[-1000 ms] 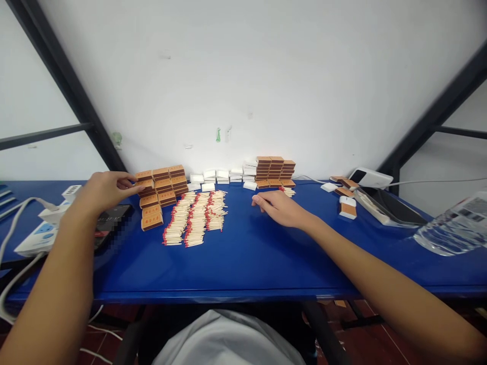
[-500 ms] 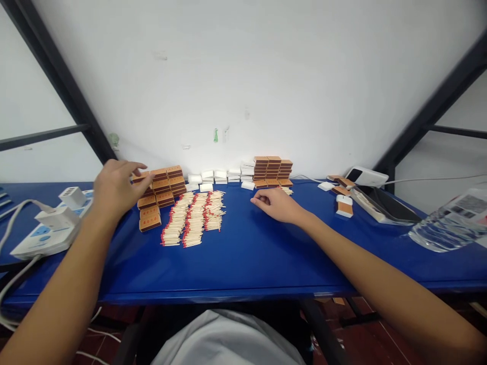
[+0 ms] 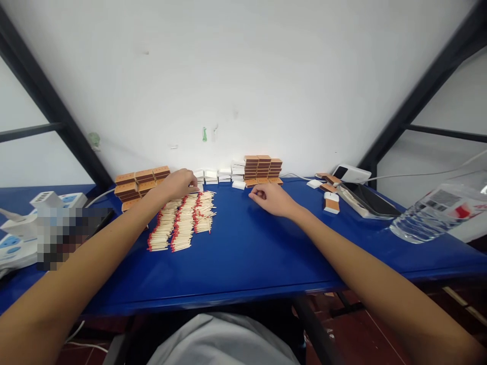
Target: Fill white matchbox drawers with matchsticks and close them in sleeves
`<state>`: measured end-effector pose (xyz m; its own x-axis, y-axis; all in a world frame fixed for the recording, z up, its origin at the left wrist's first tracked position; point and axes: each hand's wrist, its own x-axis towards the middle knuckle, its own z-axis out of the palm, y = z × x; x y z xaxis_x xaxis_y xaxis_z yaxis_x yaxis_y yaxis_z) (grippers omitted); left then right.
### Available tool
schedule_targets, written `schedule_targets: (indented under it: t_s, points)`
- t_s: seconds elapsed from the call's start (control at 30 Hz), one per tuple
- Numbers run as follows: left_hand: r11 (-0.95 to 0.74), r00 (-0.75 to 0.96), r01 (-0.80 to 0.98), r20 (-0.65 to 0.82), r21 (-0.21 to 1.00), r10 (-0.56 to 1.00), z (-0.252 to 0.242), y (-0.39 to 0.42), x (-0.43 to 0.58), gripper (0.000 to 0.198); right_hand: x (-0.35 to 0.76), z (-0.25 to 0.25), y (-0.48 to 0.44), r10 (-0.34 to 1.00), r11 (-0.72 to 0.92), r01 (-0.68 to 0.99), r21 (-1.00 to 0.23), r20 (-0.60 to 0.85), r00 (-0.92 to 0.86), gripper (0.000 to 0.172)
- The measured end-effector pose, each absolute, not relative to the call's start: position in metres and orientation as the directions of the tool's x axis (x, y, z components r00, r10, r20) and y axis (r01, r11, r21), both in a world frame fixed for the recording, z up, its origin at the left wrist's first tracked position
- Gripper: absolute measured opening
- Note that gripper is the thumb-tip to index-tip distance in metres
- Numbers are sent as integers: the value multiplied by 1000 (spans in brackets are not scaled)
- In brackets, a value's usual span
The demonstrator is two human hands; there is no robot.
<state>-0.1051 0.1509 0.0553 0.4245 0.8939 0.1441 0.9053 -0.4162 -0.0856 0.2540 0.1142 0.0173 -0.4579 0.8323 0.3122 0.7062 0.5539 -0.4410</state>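
My left hand (image 3: 179, 183) reaches over the back of the match rows, its fingertips closed on a small white matchbox tray (image 3: 200, 187). Its fingers partly hide the tray. Below it lie loose red-tipped matches (image 3: 183, 225) in three rough rows. My right hand (image 3: 273, 199) rests on the blue table with curled fingers and the thumb against the index finger; anything inside is hidden. Just behind it stands a stack of brown matchboxes (image 3: 262, 170). Another matchbox stack (image 3: 142, 181) is at the left, partly covered by my left forearm.
White trays (image 3: 224, 175) line the wall between the stacks. At right lie a loose matchbox (image 3: 332, 204), a dark-screened device (image 3: 371, 198), a white device (image 3: 352, 173) and a water bottle (image 3: 429, 213). A power strip (image 3: 72, 201) and a dark, partly blurred object (image 3: 102, 220) are at left.
My left hand has moved right from the left matchbox stack to the white trays. My right hand stays curled in nearly the same place. The view has turned slightly.
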Motion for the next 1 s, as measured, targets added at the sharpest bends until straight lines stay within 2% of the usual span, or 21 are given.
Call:
schedule_targets:
  t_s: [0.23, 0.47, 0.53, 0.63, 0.73, 0.83, 0.9, 1.0]
  points:
    - [-425, 430, 903, 98, -67, 897, 50, 162, -108, 26, 282, 32, 129, 837, 513, 755, -410, 435, -333, 31]
    - [-466, 468, 883, 126, -49, 875, 57, 151, -102, 29, 315, 35, 148, 872, 377, 860, -345, 446, -203, 28]
    - [-489, 490, 871, 162, -49, 856, 62, 144, -98, 29, 324, 34, 153, 882, 349, 888, -300, 425, -203, 25]
    - [-574, 566, 818, 234, -38, 791, 69, 125, -85, 28, 337, 32, 159, 917, 330, 906, -265, 319, -241, 16]
    - [-675, 643, 737, 272, 34, 716, 68, 96, -60, 26, 346, 27, 165, 924, 366, 889, -275, 218, -313, 11]
    - [-747, 706, 656, 260, 111, 659, 56, 61, -31, 20, 349, 20, 172, 910, 405, 871, -279, 215, -354, 13]
    - [-794, 759, 596, 238, 123, 607, 45, 39, -16, 18, 350, 13, 176, 898, 428, 862, -270, 235, -372, 15]
    - [-791, 764, 596, 207, 137, 612, 31, 19, -8, 19, 351, 4, 182, 887, 447, 849, -281, 264, -379, 15]
